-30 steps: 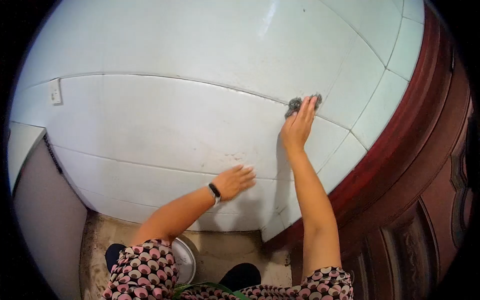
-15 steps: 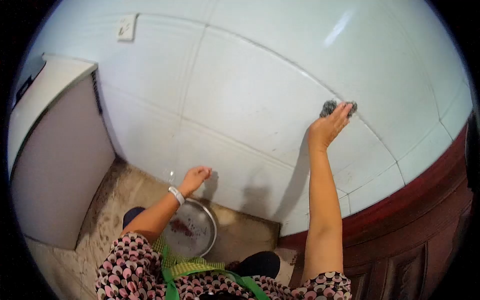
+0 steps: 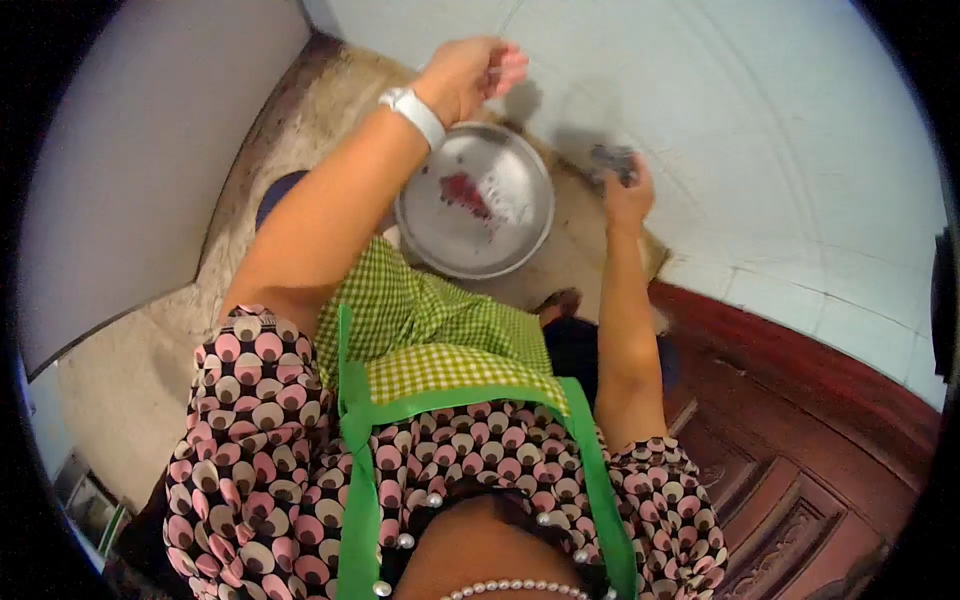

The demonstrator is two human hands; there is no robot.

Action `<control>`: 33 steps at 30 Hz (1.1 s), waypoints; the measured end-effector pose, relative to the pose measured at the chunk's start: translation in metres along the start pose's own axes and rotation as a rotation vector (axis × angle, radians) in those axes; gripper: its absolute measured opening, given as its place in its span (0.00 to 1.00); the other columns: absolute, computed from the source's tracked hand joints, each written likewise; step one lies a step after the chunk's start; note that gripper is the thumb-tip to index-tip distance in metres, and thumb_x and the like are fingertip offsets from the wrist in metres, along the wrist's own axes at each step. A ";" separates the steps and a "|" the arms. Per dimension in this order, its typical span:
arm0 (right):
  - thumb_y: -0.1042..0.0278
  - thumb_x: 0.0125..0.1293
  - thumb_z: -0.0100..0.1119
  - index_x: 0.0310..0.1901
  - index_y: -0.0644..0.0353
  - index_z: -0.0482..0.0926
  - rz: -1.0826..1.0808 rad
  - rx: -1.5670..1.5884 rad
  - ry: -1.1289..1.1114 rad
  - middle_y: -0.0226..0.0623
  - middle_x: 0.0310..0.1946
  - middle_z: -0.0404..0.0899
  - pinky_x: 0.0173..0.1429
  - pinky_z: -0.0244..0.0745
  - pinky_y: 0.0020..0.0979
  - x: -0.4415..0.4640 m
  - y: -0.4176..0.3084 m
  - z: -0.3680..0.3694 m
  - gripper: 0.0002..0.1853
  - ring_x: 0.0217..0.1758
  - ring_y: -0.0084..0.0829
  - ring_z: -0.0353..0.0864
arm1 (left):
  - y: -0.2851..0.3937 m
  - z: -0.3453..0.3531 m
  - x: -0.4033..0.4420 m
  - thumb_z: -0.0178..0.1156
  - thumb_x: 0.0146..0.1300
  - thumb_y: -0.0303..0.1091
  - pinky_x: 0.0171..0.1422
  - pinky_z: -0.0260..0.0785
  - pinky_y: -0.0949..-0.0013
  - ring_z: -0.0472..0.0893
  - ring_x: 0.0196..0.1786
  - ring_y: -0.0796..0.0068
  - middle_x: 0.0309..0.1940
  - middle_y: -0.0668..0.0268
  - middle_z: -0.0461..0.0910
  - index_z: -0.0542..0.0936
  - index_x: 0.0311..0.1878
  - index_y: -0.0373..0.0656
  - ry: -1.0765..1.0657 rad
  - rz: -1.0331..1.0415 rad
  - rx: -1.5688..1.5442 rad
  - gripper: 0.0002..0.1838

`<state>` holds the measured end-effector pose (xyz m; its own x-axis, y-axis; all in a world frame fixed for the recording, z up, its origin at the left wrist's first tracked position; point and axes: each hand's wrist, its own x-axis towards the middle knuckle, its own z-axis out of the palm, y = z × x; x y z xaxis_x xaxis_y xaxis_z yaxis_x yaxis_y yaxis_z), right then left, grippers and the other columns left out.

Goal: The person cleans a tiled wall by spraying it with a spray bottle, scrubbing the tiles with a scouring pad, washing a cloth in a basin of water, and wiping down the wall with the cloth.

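In the head view, the right hand (image 3: pixel 630 200) holds a gray scrubber (image 3: pixel 613 162). The thumb and fingers bend around it, with only a little room between them, and the scrubber sits up at their tips. It is blurry, so its strands are hard to see. The scrubber is to the right of a round metal pan (image 3: pixel 440 228) and apart from it. The white tiled wall (image 3: pixel 720 120) is near the scrubber, but I cannot tell if the two touch.

The left hand (image 3: pixel 475 78) is up at the top, over the far edge of the pan. Its fingers are partly curled in. They are blurry too, so I cannot tell if they have hold of anything. A white band (image 3: pixel 413 117) goes around that wrist. The wall is near the fingertips, and I cannot tell if they touch it.

The pan is down on the dirty tan floor (image 3: pixel 110 400), between the two arms. A red patch (image 3: pixel 463 192) shows in the middle of the pan, with small dark specks near it and a bright shine beside it.

The person wears a shirt (image 3: pixel 260 450) with pink, cream and black round shapes. Over it is a green and yellow checked apron (image 3: pixel 460 372) with plain green straps. A string of white beads (image 3: pixel 520 586) shows at the bottom. A big gray panel (image 3: pixel 150 170) stands on the left. A dark red carved door (image 3: pixel 775 490) is on the lower right.
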<state>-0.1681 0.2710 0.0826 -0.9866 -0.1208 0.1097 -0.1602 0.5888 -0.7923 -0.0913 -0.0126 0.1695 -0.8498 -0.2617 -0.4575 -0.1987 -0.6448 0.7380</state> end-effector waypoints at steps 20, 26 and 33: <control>0.69 0.52 0.55 0.67 0.53 0.56 -0.045 -0.480 -0.907 0.55 0.59 0.67 0.65 0.62 0.37 -0.142 0.144 0.179 0.38 0.62 0.47 0.67 | -0.165 -0.118 0.008 0.47 0.65 0.36 0.55 0.71 0.63 0.73 0.53 0.61 0.51 0.56 0.73 0.69 0.55 0.37 0.438 -0.499 -0.072 0.18; 0.72 0.55 0.55 0.47 0.64 0.76 0.272 -0.504 -1.024 0.48 0.40 0.81 0.48 0.74 0.37 -0.137 0.130 0.155 0.17 0.42 0.45 0.81 | -0.323 -0.139 -0.008 0.50 0.62 0.42 0.47 0.69 0.51 0.74 0.39 0.60 0.36 0.57 0.75 0.74 0.39 0.44 0.596 -0.735 -0.436 0.11; 0.63 0.59 0.55 0.32 0.63 0.78 0.462 0.284 -0.880 0.30 0.25 0.76 0.36 0.68 0.28 -0.138 0.059 0.091 0.11 0.29 0.23 0.72 | -0.317 -0.119 -0.014 0.53 0.60 0.56 0.40 0.70 0.53 0.78 0.38 0.62 0.36 0.60 0.79 0.77 0.38 0.48 0.131 -0.737 -0.441 0.20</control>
<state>-0.0380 0.2495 -0.0336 -0.5596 -0.5401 -0.6286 0.3544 0.5297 -0.7706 0.0421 0.1099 -0.1172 -0.5106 0.2687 -0.8168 -0.4457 -0.8950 -0.0158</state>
